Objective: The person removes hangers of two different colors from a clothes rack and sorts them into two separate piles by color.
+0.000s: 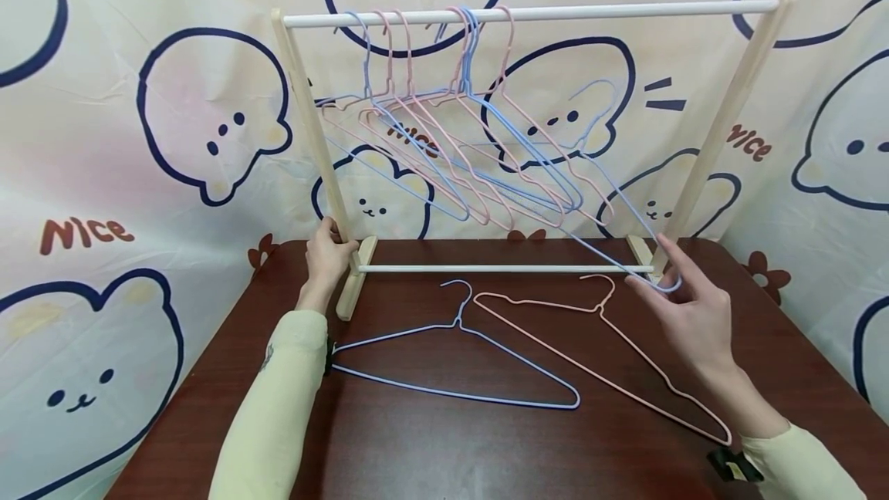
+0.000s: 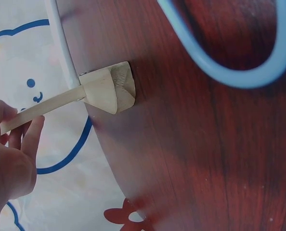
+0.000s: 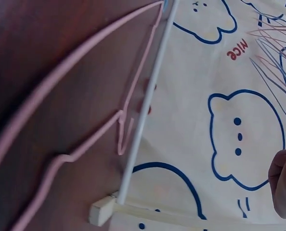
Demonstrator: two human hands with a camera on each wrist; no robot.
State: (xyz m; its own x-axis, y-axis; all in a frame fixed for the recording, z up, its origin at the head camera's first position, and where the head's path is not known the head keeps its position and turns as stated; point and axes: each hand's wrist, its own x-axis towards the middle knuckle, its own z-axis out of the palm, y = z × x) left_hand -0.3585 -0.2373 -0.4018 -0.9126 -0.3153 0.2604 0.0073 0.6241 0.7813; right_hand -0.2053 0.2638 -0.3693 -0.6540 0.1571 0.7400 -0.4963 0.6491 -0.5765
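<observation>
My left hand [image 1: 325,259] grips the left wooden post [image 1: 314,122] of a hanger rack near its foot; the left wrist view shows the fingers around the post [image 2: 51,103]. At the rack's right side, my right hand [image 1: 698,322] holds a light blue hanger [image 1: 628,203] by one lower corner, between thumb and fingers. That hanger's hook points up, below the white top rail [image 1: 625,12] and off it. Several pink and blue hangers [image 1: 417,110] hang from the rail, bunched in its left and middle part.
On the brown table [image 1: 430,454] lie a blue hanger [image 1: 458,321] and a pink hanger [image 1: 600,309], in front of the rack's white lower bar [image 1: 500,269]. A printed cloth [image 1: 208,114] with cartoon bears hangs behind. The rack's right post [image 1: 722,137] stands by my right hand.
</observation>
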